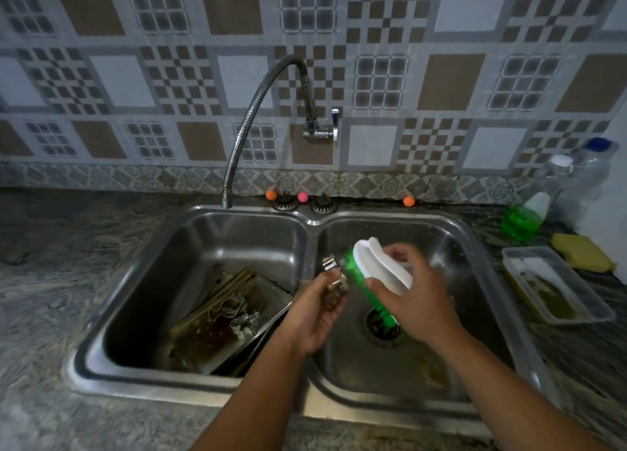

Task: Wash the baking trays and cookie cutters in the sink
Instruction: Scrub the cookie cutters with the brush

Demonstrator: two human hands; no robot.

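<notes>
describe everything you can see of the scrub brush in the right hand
The scrub brush has a white, smooth, plastic-looking top with a raised curved handle, and bright green bristles beneath. It is tilted, its white back up toward the camera and its bristles down and left. The right hand grips the handle from the right side. It is held above the sink's right basin, over the drain, with its upper bristles against or very near the metal cookie cutter held in the left hand.

Both hands raised and gripping, close together

The left hand (319,310) reaches in from the near side, palm up, fingers curled in a pinch. Just right of it, the right hand (409,293) angles down, fingers wrapped in a grip.
</notes>
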